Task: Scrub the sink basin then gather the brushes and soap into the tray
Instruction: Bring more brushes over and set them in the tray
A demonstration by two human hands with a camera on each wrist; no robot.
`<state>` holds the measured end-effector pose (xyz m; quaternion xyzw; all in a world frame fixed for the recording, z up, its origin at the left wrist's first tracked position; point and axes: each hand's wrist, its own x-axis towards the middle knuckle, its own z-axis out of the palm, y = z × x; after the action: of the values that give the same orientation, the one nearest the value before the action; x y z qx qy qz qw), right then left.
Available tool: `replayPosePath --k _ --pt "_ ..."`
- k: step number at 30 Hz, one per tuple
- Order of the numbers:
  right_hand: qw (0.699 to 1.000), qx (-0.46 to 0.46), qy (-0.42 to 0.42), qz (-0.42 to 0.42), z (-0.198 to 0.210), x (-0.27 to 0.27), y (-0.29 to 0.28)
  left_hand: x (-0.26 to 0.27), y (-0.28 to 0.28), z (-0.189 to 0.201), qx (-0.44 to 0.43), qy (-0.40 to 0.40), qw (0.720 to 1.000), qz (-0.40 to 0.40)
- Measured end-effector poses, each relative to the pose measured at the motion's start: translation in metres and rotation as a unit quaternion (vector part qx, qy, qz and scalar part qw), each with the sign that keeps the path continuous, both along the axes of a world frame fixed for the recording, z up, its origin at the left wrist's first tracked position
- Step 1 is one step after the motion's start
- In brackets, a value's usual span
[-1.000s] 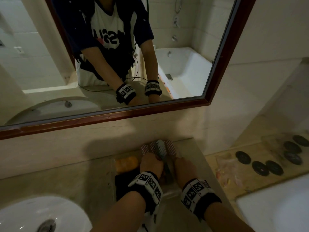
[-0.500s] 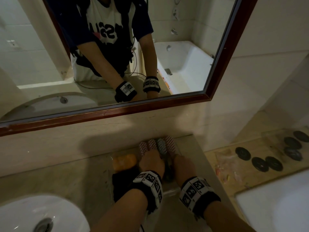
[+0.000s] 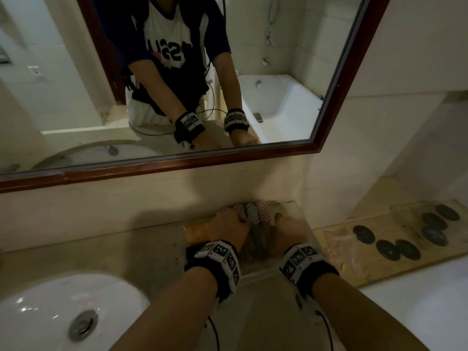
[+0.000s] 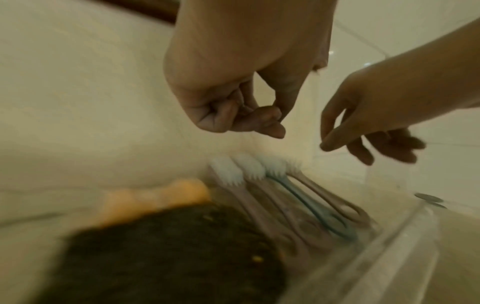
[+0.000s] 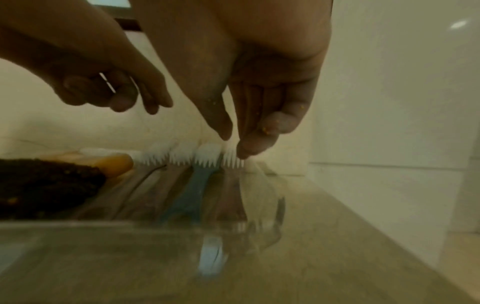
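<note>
Clenched on nothing visible: left hand [image 4: 226,86], fingers curled toward the palm, thumb tip close to the forefinger. Hovers at the upper centre of the left wrist view, just above the bristle heads. Released and empty: right hand [image 5: 259,92], fingers straight and pointing down, tips at the bristles of the right-most brush, probably to nudge it into line with its neighbours. Lying side by side in the middle of that view: four slim white-bristled toothbrushes [image 4: 259,170], three with pale pink handles and one blue, heads toward the wall, handles toward the camera. Already inside the clear plastic rectangular tray [image 4: 389,236], as are the orange bar of soap [image 4: 155,197] at centre left and a dark, coarse scrubbing pad [image 4: 168,257] at lower left, likely kept apart from the bristles so as not to soil them. Seems the last tidying touch of the gathering step. Sits at the lower left of the head view, well apart from the tray: the white ceramic sink basin [image 3: 50,300]; whether clean, cannot tell.
</note>
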<state>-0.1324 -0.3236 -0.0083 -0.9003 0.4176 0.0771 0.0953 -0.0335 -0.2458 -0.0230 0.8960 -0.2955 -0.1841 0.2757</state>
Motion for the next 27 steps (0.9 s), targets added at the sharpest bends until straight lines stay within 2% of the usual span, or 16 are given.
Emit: replayPosePath --k 6,8,12,17,20,26,27 --pt "0.997 0.001 -0.081 -0.003 0.048 -0.003 0.044 -0.001 0.068 0.048 0.008 -0.036 0.999 0.004" --pt "0.998 0.004 -0.065 0.006 0.063 -0.001 0.07 -0.002 0.095 0.059 -0.001 -0.028 0.999 0.019" --pt "0.997 -0.051 -0.023 0.058 0.079 0.009 0.13 -0.002 0.162 0.074 -0.016 -0.036 0.998 0.056" --pt "0.993 -0.074 -0.035 0.09 0.082 0.025 0.218 -0.001 0.268 0.079 -0.013 -0.058 0.992 0.109" --pt "0.992 -0.051 -0.037 0.112 0.075 0.035 0.283 -0.001 0.344 0.075 0.019 -0.055 0.989 0.138" --pt "0.976 -0.017 -0.022 0.218 0.049 0.07 0.423 0.02 0.511 0.059 0.068 -0.048 0.973 0.214" --pt "0.974 -0.007 -0.017 0.226 0.046 0.073 0.433 0.022 0.524 0.057 0.067 -0.045 0.971 0.226"
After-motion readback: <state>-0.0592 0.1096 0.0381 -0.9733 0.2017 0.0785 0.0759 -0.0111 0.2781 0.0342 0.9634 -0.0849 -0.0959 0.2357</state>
